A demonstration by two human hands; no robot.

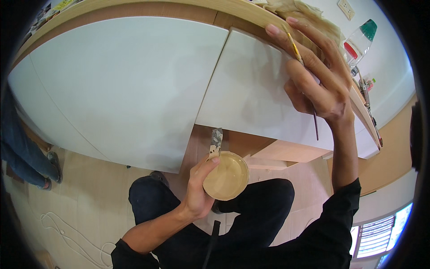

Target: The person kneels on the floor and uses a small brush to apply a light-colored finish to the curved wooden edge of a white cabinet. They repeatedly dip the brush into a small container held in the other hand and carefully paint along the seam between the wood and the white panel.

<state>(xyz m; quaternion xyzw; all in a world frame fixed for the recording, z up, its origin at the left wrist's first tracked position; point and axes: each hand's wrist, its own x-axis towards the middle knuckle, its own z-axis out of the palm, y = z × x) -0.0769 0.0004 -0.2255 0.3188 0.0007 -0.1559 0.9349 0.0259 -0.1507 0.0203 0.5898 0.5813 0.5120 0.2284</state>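
My left hand grips a round tub of beige paint above my knees. A flat, paint-stained strip, possibly a scraper blade, sticks out past the tub's rim by my thumb. Between the fingers of my right hand is a thin paintbrush, its dark handle pointing back toward me. The bristle end is at the light wooden edge of a counter, and I cannot tell whether it touches. Below that edge are a wide white panel and a smaller white front.
An open wooden compartment lies under the smaller front. On the counter are a crumpled cloth, a clear bottle with a green cap and several tools. Another person's legs stand at left; a white cable loops over the floor.
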